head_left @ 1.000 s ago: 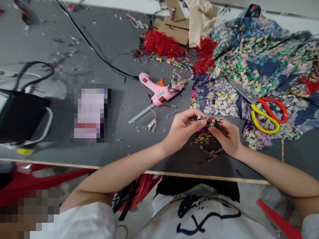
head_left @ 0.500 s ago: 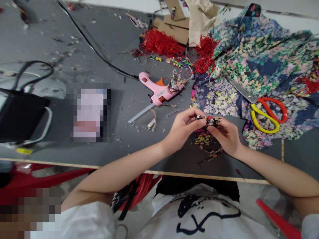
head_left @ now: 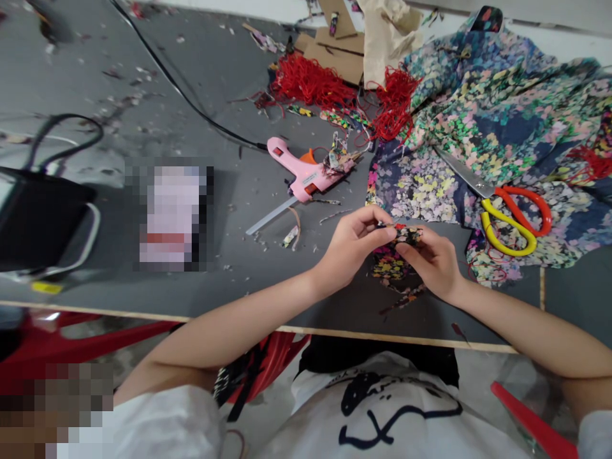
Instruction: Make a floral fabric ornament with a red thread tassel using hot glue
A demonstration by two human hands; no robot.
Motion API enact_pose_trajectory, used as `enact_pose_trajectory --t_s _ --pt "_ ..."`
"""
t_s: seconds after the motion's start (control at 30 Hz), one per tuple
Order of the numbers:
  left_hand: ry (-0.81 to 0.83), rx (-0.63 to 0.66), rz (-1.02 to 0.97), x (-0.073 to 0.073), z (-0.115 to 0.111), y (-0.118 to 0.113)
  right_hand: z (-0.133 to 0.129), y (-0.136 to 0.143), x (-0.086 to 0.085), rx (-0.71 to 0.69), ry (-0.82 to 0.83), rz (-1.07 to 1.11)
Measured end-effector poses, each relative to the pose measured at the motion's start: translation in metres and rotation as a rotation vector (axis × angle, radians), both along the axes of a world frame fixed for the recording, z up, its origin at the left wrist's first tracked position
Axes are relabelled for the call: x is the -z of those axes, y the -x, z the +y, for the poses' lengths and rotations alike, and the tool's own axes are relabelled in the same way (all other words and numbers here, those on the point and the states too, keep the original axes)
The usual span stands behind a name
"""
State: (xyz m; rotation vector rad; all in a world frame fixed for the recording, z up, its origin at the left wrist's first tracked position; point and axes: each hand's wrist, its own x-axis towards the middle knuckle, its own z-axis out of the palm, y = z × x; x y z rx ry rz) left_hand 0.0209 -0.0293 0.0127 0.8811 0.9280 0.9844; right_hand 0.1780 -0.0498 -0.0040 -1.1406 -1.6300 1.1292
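Between my two hands is a small dark floral fabric piece point(head_left: 407, 234) with red and pink spots. My left hand point(head_left: 356, 245) pinches its left end between thumb and fingers. The right end is gripped by my right hand point(head_left: 435, 261), thumb in front and fingers curled behind. Below them, a darker floral cloth point(head_left: 389, 266) and thin fabric strips point(head_left: 406, 299) lie by the table edge. Scissors point(head_left: 509, 213) with red and yellow handles rest on a large floral cloth point(head_left: 502, 134) to the right. A pink glue gun point(head_left: 303, 175) lies beyond my left hand.
Red thread piles point(head_left: 310, 81), cardboard point(head_left: 335, 57) and beige cloth point(head_left: 387, 38) sit at the back. A blurred-out phone-like object point(head_left: 172, 213), a black box point(head_left: 43, 217) and a cable point(head_left: 191, 105) are on the left. Scraps dot the grey table point(head_left: 248, 268).
My fingers have shifted very slightly on the fabric piece, and a bit more of its front shows. Both hands stay in the same place.
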Motion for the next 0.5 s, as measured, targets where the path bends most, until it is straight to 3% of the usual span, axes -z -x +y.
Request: enact_pose_trajectory --t_s 0.33,0.5 --pt "-0.032 -0.01 0.008 0.0059 -0.0027 -0.0015 -0.0002 0.0005 -0.0017 0.018 -0.025 -0.028" --pt "-0.334 -0.055 0.013 0.0092 -0.0023 0.0013 0.0017 -0.003 -0.0006 0.005 -0.141 -0.015"
